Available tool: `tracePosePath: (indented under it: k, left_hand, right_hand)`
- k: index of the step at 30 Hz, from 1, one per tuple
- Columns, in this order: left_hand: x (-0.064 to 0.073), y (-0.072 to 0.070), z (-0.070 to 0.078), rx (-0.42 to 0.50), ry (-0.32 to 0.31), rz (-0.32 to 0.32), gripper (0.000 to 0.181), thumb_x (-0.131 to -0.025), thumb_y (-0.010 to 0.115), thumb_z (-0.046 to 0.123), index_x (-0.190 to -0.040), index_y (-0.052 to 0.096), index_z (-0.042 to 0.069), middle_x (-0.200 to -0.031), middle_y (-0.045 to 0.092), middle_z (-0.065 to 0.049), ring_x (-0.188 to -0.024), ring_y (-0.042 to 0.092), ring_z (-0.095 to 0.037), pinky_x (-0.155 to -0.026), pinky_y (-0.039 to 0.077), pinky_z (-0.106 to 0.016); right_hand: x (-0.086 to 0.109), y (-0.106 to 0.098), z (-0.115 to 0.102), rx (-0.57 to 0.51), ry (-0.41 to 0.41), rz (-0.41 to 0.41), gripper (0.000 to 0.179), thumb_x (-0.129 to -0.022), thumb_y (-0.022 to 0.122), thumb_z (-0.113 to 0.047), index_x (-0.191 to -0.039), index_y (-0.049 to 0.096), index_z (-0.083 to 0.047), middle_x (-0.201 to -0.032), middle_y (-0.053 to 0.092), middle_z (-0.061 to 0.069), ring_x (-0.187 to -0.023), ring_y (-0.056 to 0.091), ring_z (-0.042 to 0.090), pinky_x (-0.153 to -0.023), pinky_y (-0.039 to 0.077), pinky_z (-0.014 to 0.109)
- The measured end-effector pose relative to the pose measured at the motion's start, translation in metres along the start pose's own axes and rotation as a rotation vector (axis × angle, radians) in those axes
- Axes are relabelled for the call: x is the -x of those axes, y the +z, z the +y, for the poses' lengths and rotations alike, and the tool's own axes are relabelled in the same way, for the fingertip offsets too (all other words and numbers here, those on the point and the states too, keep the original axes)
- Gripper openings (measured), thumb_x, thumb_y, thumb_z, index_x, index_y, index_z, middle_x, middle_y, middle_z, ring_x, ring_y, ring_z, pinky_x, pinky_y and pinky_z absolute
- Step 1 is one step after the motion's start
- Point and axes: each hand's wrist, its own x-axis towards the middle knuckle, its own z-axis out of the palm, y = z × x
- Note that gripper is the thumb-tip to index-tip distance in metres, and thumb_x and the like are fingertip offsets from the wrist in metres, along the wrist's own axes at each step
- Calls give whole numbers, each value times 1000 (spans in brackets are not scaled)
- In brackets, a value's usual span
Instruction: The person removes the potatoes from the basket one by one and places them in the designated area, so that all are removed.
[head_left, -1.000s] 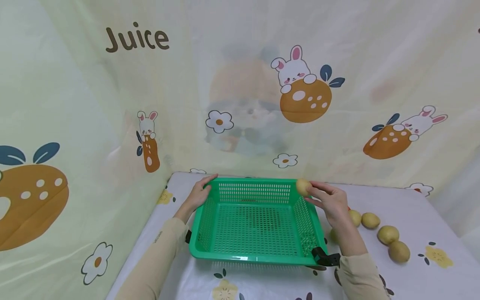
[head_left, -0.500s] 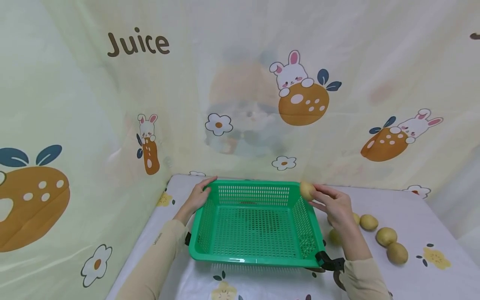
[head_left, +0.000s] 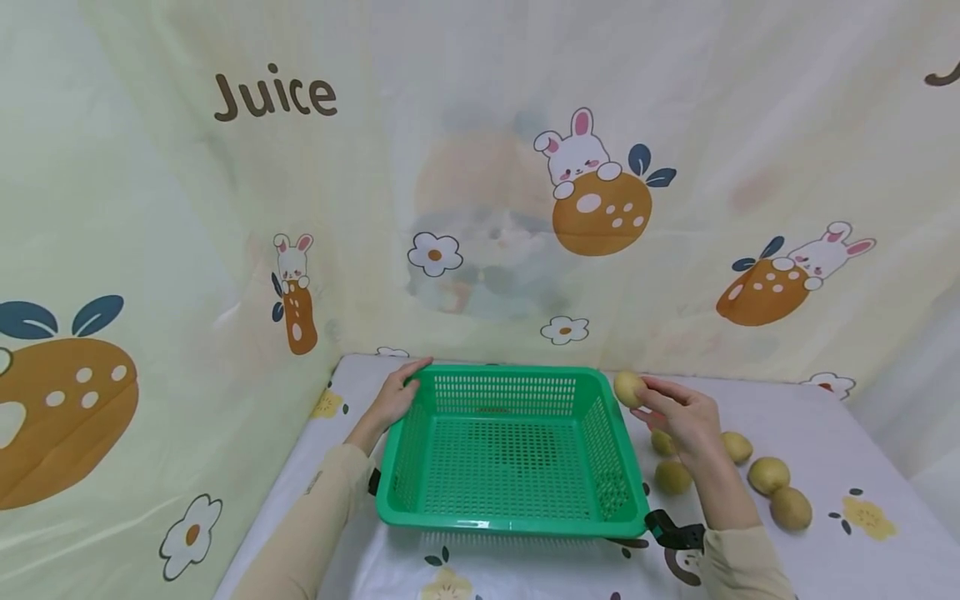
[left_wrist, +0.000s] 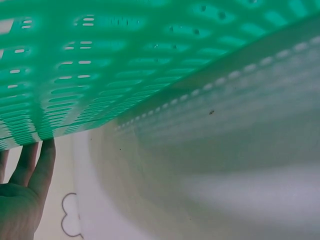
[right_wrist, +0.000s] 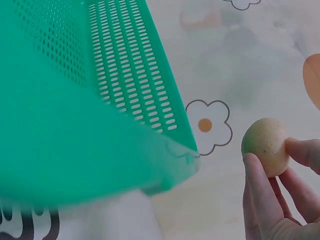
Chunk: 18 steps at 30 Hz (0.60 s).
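Note:
A green perforated plastic basket [head_left: 510, 527] sits before me on the cloth-covered table. At its far left corner my left hand [head_left: 393, 398] holds the rim; in the left wrist view its fingers [left_wrist: 46, 167] reach up to the basket's outer wall. My right hand [head_left: 686, 425] pinches a round, pale yellow potato [head_left: 628, 389] between thumb and fingertips, just outside the far right corner. In the right wrist view that potato [right_wrist: 266, 146] is in the air, apart from the basket. No potatoes show inside the basket.
Several potatoes lie on the table right of the basket, among them a near one [head_left: 791, 508] and one close to the basket wall [head_left: 673, 477]. A printed curtain [head_left: 495, 192] hangs behind the table and along its left side.
My right hand has moved right with the potato, from over the basket's far right corner to just outside it. The left hand stays on the rim.

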Motion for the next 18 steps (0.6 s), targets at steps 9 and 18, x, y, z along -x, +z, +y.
tracePosePath:
  k: [9,18]
  left_hand:
    - [0,1,2,12,-4,-4,48,-101,40,2,-147,48,12,-153,41,-12,-145,27,-34,-116,21,-56]
    - [1,0,2,22,-2,-4,48,-101,39,2,-147,49,12,-152,41,-11,-145,27,-33,-116,21,-55]
  right_hand:
    - [5,-13,0,24,31,30,14,-88,74,-8,-100,77,-17,-91,73,-6,-82,73,13,-78,57,30]
    - [8,-25,1,52,68,42,16,-90,73,-13,-105,76,-17,-93,71,-10,-84,72,12,-82,56,29]
